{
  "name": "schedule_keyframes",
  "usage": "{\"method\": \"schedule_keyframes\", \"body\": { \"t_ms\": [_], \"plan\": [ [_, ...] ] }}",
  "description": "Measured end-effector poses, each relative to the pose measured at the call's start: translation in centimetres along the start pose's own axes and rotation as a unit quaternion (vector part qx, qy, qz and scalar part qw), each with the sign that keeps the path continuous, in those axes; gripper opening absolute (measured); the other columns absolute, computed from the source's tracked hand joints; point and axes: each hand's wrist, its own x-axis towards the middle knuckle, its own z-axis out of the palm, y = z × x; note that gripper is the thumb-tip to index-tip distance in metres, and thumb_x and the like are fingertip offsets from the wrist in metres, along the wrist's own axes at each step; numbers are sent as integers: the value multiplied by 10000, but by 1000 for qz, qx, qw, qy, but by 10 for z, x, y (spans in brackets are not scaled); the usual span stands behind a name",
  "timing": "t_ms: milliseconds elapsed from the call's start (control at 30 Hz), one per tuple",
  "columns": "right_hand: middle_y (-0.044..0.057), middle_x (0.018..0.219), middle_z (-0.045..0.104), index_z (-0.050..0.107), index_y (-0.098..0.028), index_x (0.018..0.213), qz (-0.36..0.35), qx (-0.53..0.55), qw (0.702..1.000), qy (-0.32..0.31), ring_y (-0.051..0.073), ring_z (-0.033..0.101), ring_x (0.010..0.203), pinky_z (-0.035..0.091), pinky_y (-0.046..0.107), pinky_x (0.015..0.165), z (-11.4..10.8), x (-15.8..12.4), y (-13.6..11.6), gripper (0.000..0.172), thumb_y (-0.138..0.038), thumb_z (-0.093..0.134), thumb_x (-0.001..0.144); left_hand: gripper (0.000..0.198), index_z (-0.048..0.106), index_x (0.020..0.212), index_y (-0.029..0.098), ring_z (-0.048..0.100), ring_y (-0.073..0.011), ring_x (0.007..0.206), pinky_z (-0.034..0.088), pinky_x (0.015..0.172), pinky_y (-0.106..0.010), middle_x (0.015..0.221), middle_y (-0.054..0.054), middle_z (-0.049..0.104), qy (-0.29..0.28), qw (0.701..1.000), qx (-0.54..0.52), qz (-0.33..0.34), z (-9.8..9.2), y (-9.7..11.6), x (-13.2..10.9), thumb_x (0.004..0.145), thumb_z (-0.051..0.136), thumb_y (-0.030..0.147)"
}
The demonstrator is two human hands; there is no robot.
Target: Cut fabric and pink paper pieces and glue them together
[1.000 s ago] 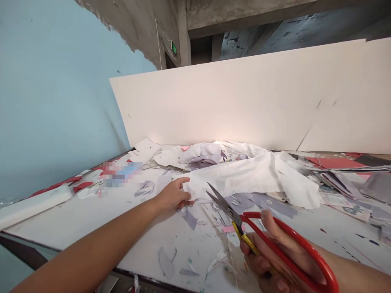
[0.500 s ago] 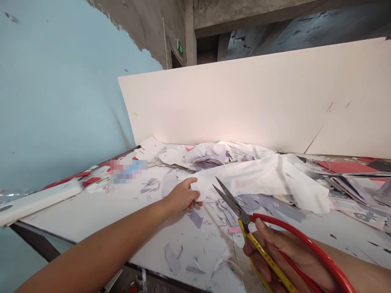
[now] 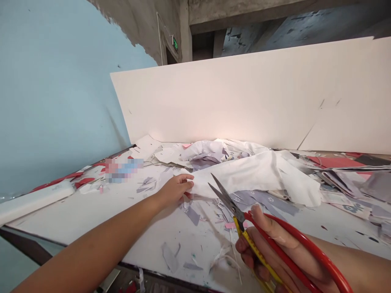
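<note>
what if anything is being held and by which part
Right grip: scissors, by their red and yellow handles. Left grip: at the left end of the white cloth; whether it pinches cannot be told.

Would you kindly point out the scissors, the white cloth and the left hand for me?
Scissors [image 3: 235, 209]: head view, on the metal by the pivot.
White cloth [image 3: 250, 175]: head view, on its broad middle.
Left hand [image 3: 173, 190]: head view, on its back.
</note>
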Motion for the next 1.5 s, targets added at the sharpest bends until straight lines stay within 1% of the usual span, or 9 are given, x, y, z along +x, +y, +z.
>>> {"method": "schedule_keyframes", "body": {
  "t_ms": [167, 300, 400, 567, 733, 833, 933, 1233, 1500],
  "plan": [
    [60, 674, 531, 554, -107, 745, 53, -62, 996, -23, 66, 490, 429, 318, 138, 346, 6, -1, -2, 788, -809, 220, 620, 472, 590, 1001, 146, 478, -88, 494, 398, 467, -217, 587, 2, 522, 6, 999, -3, 33, -8, -2, 4, 687, 538, 495],
    [76, 652, 544, 543, -84, 727, 88, -67, 993, -32, 37, 458, 346, 311, 132, 331, 9, 2, -2, 830, -817, 170, 616, 488, 560, 1059, 176, 449, -58, 478, 440, 520, -236, 645, 28, 502, 20, 999, -2, 45, -10, -4, 5, 615, 653, 355],
    [78, 643, 555, 527, -93, 712, 101, -61, 993, -28, 47, 469, 329, 311, 141, 320, 10, 3, -3, 826, -824, 156, 606, 506, 537, 1085, 182, 439, -50, 473, 425, 488, -216, 675, 29, 497, 31, 999, -15, 42, -10, -3, 5, 603, 661, 274],
    [60, 666, 560, 504, -114, 726, 110, -72, 991, 12, 66, 473, 322, 283, 159, 281, 14, -2, -13, 794, -820, 160, 613, 456, 535, 1074, 171, 439, -41, 461, 375, 431, -180, 718, 2, 541, 40, 997, -63, 16, -10, 2, 5, 633, 632, 238],
    [53, 630, 553, 479, -131, 699, 98, -72, 992, 38, 70, 436, 330, 289, 179, 291, 14, -2, -21, 756, -799, 129, 645, 452, 527, 1076, 172, 526, -72, 525, 361, 420, -163, 745, -29, 578, 27, 993, -113, 3, -10, 3, 4, 645, 643, 240],
    [49, 638, 550, 470, -135, 678, 92, -59, 993, 43, 71, 435, 341, 263, 174, 296, 13, 0, -22, 732, -793, 149, 653, 453, 520, 1078, 176, 593, -107, 625, 358, 422, -148, 782, -43, 592, 17, 990, -138, 1, -9, 4, 4, 649, 651, 238],
    [34, 628, 535, 461, -135, 663, 88, -41, 994, 53, 61, 419, 347, 239, 164, 316, 12, 0, -23, 724, -803, 184, 636, 451, 517, 1073, 174, 615, -117, 653, 347, 409, -138, 797, -45, 596, 17, 987, -157, -1, -8, 6, 2, 647, 659, 217],
    [11, 640, 505, 422, -159, 701, 83, 9, 996, 37, 59, 380, 366, 223, 162, 339, 11, 3, -21, 675, -780, 161, 668, 443, 505, 1078, 160, 622, -112, 649, 351, 393, -133, 821, -52, 601, 23, 982, -185, 9, -5, 13, -1, 660, 652, 187],
    [-7, 615, 479, 418, -171, 731, 86, 51, 995, 15, 58, 377, 363, 206, 156, 351, 12, 6, -21, 618, -762, 250, 672, 420, 511, 1069, 159, 622, -110, 642, 358, 388, -132, 825, -52, 603, 19, 981, -191, 11, -6, 12, 0, 671, 643, 176]
  ]
}}
